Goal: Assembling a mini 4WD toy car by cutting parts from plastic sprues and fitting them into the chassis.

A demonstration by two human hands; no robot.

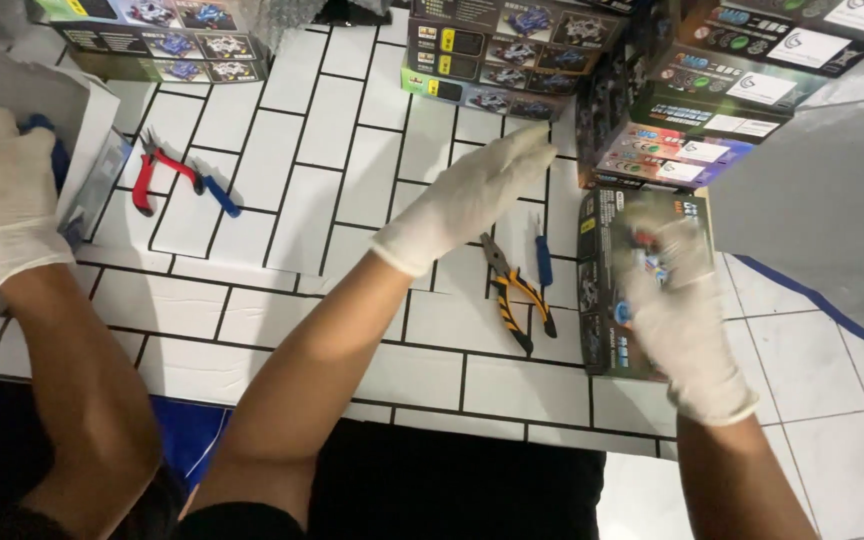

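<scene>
My left hand, in a white glove, hovers flat with fingers stretched out over the white tiled floor and holds nothing. Just below it lie orange-and-black pliers and a small blue screwdriver. My right hand, also gloved and blurred by motion, is curled over a dark toy-car box that lies on the floor to the right of the pliers. Another person's gloved hand at far left rests on a white carton.
Stacks of toy-car boxes stand at the back centre, back right and back left. Red-handled cutters and a blue-handled tool lie at left. A grey sheet covers the right side.
</scene>
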